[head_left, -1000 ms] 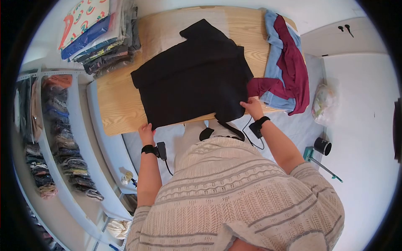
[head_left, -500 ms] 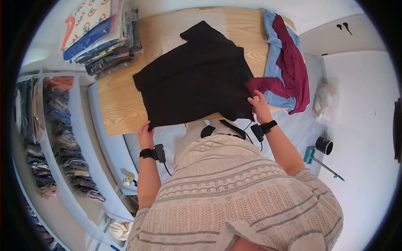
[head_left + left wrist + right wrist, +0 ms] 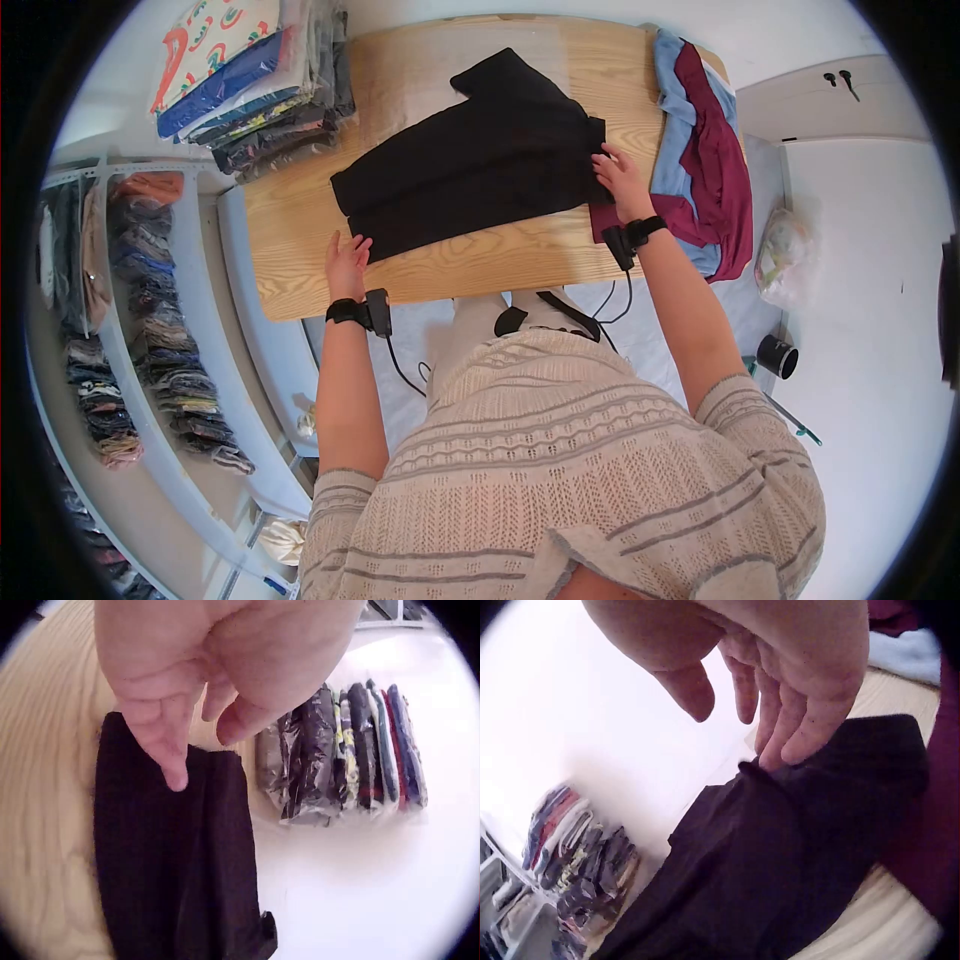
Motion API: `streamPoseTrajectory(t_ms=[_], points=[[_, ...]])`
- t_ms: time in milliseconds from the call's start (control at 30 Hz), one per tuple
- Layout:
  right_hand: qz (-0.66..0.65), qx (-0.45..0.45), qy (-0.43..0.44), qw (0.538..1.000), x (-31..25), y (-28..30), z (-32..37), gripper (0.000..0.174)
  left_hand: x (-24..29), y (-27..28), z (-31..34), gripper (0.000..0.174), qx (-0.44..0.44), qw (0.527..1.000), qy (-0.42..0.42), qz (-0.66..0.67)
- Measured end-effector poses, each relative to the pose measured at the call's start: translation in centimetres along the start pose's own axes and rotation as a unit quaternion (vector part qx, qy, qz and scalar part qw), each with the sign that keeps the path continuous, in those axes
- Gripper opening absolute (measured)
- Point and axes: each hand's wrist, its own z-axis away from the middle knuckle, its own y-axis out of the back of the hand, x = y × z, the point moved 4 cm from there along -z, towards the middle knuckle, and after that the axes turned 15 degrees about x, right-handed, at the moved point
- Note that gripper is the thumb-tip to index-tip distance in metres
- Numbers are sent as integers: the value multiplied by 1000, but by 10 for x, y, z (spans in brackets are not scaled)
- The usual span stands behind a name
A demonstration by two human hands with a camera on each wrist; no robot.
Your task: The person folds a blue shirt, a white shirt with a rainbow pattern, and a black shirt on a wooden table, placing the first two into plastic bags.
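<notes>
A black short-sleeved top [image 3: 470, 150] lies on the wooden table [image 3: 300, 265], folded over into a narrower strip, with one sleeve pointing toward the far side. My left hand [image 3: 347, 265] is at its near left corner, fingers loosely extended, one fingertip against the cloth in the left wrist view. At the right end, my right hand [image 3: 625, 185] has its fingers extended down to the fabric and its thumb held apart. The right wrist view shows those fingertips at a small raised fold of the black top [image 3: 735, 855].
A maroon garment [image 3: 715, 170] and light blue denim [image 3: 672, 150] lie at the table's right end, part of the maroon beside the black top. Bagged folded clothes [image 3: 270, 90] are stacked at the back left. Shelves of clothes [image 3: 150, 290] stand on the left.
The near edge of the black top has been folded away from the body, narrowing it. Both hands have moved farther over the table and loosened from the cloth's edge.
</notes>
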Motion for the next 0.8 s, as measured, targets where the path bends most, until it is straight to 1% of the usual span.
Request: streamPoseTrajectory(t_ms=[33,67,100,133,167,200,233,267,300,333,367,400,433,500,533,567,600,633,667,733,767,800], points=[[1,0,-1,1000,8,8,-6,26,-4,0,1,46,1,1000,1,0],[74,12,82,994,11,18,-10,25,-3,-1,5,45,-30,987,-100,-123],[147,24,164,975,14,27,-14,23,-5,-2,8,45,-61,948,-198,-242],[224,55,156,960,17,39,-17,24,-13,1,8,45,-63,948,-195,-242],[227,57,156,960,22,46,-16,24,-17,-2,15,48,-110,876,-333,-331],[289,66,194,935,23,52,-12,25,-24,-7,24,50,-155,773,-461,-408],[349,75,231,905,28,59,-14,25,-30,-7,27,50,-158,773,-461,-405],[327,43,274,903,33,60,-16,27,-37,-9,32,52,-146,725,-500,-452],[328,47,275,902,41,59,-17,27,-42,-11,37,54,-132,671,-535,-495],[243,56,232,940,50,56,-16,27,-45,-12,39,53,-135,673,-512,-516],[154,63,187,968,57,55,-16,28,-47,-14,44,53,-137,673,-513,-515],[209,62,159,963,57,53,-18,30,-47,-15,50,54,-125,644,-513,-553],[209,62,158,963,54,53,-19,30,-46,-17,55,54,-113,614,-512,-590],[278,-18,114,954,51,47,-18,33,-44,-16,59,55,-112,607,-504,-604],[329,-16,133,935,45,44,-16,33,-44,-15,60,56,-109,601,-498,-615],[328,-14,132,935,40,44,-11,33,-44,-14,59,56,-110,599,-499,-616],[231,-22,87,969,28,42,2,30,-46,-8,55,56,-110,592,-501,-622],[131,-29,42,990,20,43,14,28,-46,-3,54,57,-109,584,-503,-627],[130,-28,41,990,18,48,22,28,-46,3,53,57,-110,583,-504,-627],[82,-39,-40,995,21,63,33,23,-44,14,55,55,-110,558,-506,-648],[80,-36,-40,995,30,75,28,23,-42,18,56,55,-112,556,-509,-648],[165,-64,-28,984,51,89,20,22,-43,24,54,55,-113,546,-509,-655]])
